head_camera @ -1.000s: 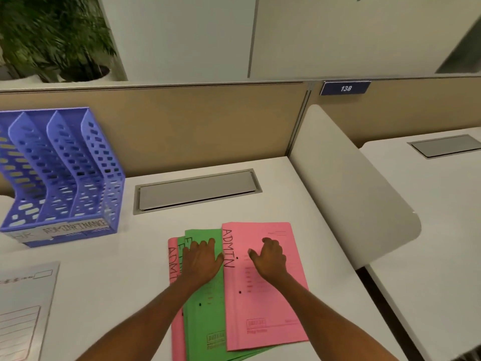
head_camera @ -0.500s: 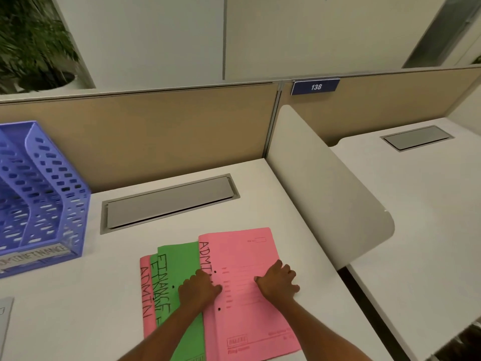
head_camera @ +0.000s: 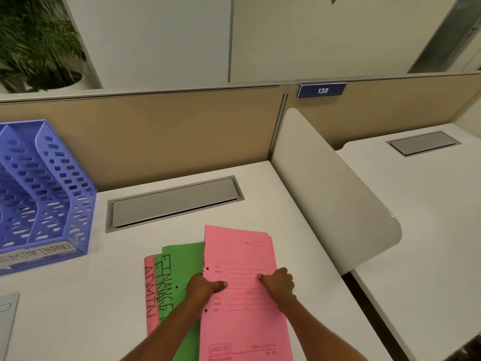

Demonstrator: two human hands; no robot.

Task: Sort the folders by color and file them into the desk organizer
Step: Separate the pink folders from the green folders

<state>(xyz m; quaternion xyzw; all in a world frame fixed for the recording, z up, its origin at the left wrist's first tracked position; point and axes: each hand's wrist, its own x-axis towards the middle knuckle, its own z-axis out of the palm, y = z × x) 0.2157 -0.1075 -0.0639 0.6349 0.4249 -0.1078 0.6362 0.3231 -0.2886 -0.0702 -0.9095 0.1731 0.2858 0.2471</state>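
A white table (head_camera: 78,308) fills the lower half of the view, backed by a tan partition (head_camera: 156,142) bearing one blue plate (head_camera: 322,90) numbered 138. One grey cable hatch (head_camera: 173,201) is set into the table at 12 o'clock from the folders. A second white table (head_camera: 429,217) with its own hatch is seen at 3 o'clock, beyond a white divider panel (head_camera: 330,188).

One blue perforated desk organizer (head_camera: 44,194) stands at 9 o'clock, cut off by the left edge; two upright slots are counted in view, and a label strip reading ADMIN and FINANCE runs along its front.

The folders lie fanned at 6 o'clock. Two pink ones are counted: a top pink folder (head_camera: 242,295), its left edge raised off the pile, and a lower pink folder (head_camera: 150,295) marked ADMIN, of which only the left strip shows. Between them, green folders (head_camera: 179,272) marked FINANCE are seen; two green edges appear, though the exact count cannot be told.

The left hand (head_camera: 205,286) grips the top pink folder at its punched left edge, thumb on top. The right hand (head_camera: 278,282) is pressed on the same folder's face, fingers curled.

A grey sheet (head_camera: 6,316) is partly seen at 8 o'clock.
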